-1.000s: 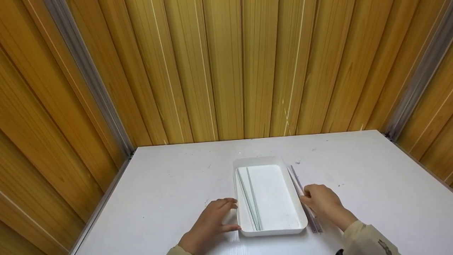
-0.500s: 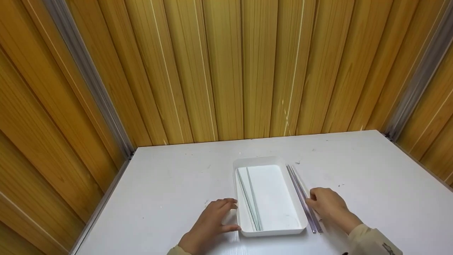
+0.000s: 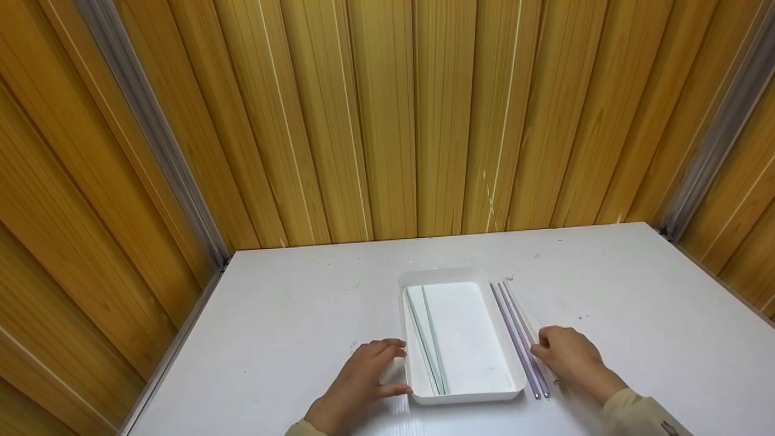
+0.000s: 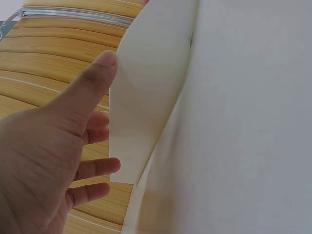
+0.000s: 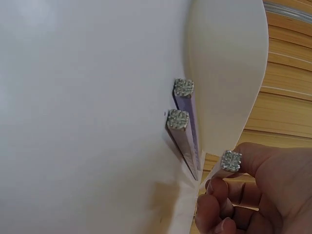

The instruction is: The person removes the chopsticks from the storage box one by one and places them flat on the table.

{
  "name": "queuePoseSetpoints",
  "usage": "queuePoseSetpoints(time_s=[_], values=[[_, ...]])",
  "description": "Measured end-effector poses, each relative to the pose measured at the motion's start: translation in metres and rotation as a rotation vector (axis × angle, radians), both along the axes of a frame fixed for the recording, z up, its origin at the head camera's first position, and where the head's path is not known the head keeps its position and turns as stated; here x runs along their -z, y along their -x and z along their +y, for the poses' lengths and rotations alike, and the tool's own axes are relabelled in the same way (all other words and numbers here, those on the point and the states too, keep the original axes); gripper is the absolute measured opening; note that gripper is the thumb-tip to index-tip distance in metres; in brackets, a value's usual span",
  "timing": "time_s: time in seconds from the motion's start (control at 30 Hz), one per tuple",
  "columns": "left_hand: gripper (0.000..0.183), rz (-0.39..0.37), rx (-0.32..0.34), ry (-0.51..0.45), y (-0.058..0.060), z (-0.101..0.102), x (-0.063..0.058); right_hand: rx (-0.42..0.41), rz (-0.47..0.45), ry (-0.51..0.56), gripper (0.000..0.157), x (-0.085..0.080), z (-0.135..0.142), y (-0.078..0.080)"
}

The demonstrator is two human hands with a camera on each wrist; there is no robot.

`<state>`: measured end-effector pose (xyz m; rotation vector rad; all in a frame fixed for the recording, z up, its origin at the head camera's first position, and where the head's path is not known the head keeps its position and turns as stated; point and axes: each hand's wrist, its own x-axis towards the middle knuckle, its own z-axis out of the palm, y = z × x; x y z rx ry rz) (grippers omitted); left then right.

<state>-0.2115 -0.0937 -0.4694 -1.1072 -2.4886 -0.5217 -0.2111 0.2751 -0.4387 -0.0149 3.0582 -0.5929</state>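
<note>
At the near middle of the table stands a shallow white tray (image 3: 469,398), with two pale green chopsticks (image 3: 433,340) lying along its left side. Fingertips and thumb of my left hand (image 3: 357,378) touch the tray's left wall, fingers loosely spread. To the tray's right, two purple chopsticks (image 3: 514,339) lie side by side on the table. My right hand (image 3: 569,357) pinches a whitish chopstick (image 3: 521,312) just right of them. The right wrist view shows its glittery square end (image 5: 231,161) sticking out between thumb and fingers.
The white tabletop (image 3: 303,303) carries small dark specks. Wood-patterned panels (image 3: 387,121) rise at the back and both sides, with grey metal posts (image 3: 151,121) in the corners.
My right hand has moved rightward, drawing the whitish chopstick away from the purple ones, which now lie slightly apart. My left hand and the tray stay in place.
</note>
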Motion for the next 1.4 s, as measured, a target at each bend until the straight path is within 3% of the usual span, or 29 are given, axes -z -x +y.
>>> queuePoseSetpoints(time_s=[0.73,1.4], values=[[0.052,-0.022,0.005,-0.005,-0.0005,-0.0004,-0.0002,-0.025,-0.053,-0.042,0.023,0.0087,0.0092,-0.0016],[0.051,0.019,0.021,-0.019,0.0001,-0.001,0.0025,-0.035,-0.074,-0.033,0.02,0.007,0.0097,-0.0033]])
